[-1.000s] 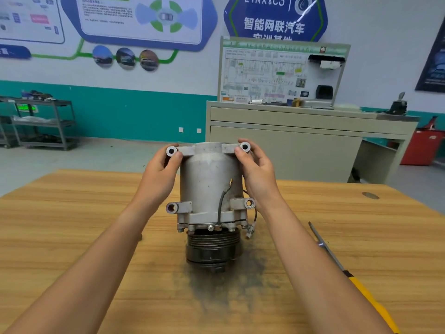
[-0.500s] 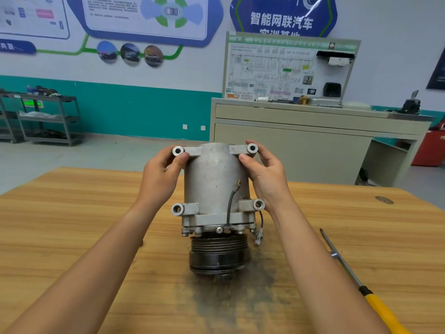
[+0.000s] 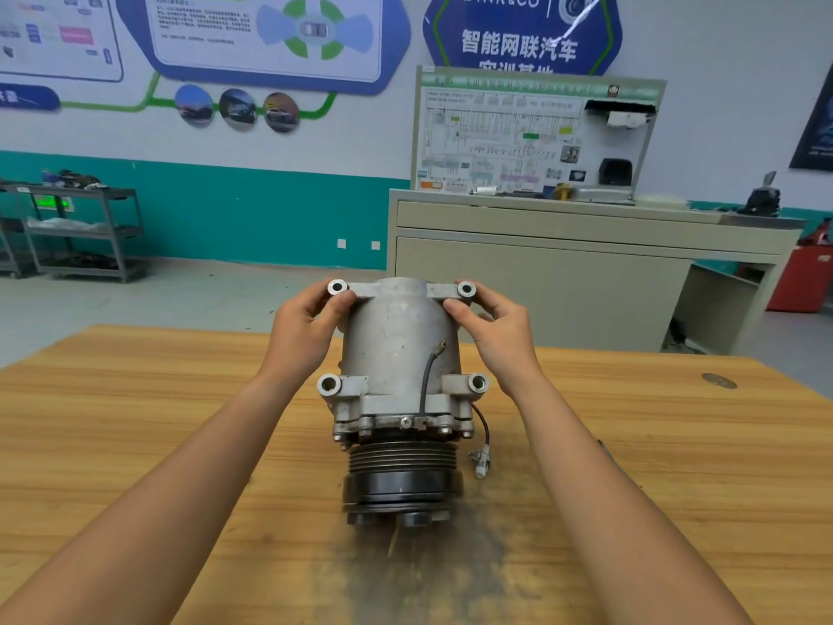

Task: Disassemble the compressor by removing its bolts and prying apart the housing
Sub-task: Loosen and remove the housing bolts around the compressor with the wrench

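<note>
Two hands, one part. Left hand (image 3: 299, 336) grips the top-left ear of the compressor (image 3: 396, 349), fingers curled round it. Compressor stands upright on the bench (image 3: 135, 399) between the hands, long axis vertical, pulley (image 3: 401, 480) down. Right hand (image 3: 500, 340) grips the top-right ear the same way, equally near. Bolts (image 3: 444, 429) sit in the flange just above the pulley, below both hands. Reaching them likely means tipping or turning the body.

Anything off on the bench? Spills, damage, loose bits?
A dark grimy smear stains the table under and in front of the compressor, likely oil or dirt. A wired connector hangs loose at its right side, plugged into nothing. Otherwise it looks intact.
</note>
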Tool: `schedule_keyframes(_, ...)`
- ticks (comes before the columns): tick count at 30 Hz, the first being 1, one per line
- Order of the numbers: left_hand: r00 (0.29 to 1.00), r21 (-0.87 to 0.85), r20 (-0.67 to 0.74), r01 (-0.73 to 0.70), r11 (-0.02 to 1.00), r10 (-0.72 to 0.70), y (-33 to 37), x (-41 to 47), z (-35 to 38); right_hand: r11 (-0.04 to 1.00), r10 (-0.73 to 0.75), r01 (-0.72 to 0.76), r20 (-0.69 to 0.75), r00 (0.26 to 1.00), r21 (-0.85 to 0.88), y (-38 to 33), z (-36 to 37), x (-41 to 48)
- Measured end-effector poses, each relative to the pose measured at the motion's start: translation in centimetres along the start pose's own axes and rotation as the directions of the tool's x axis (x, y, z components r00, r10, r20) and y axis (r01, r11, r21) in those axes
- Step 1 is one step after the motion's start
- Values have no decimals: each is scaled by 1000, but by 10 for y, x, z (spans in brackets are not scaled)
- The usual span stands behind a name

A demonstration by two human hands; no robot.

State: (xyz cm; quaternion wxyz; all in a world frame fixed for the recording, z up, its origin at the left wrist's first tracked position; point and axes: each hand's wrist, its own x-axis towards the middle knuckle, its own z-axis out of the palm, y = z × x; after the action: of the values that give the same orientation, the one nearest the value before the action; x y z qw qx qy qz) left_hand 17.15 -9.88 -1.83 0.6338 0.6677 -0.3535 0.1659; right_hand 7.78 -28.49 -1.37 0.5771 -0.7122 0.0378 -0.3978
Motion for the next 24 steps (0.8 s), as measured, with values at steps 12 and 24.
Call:
schedule_keyframes(12,970,55,9,243,968,-244,-58,22,16,982,183,-183,-12,983,-36,48,21,31)
schedule_keyframes(24,950,123,2,308,943,-311,-58,19,12,926,285,-302,-105,953,-226,61,-2,12)
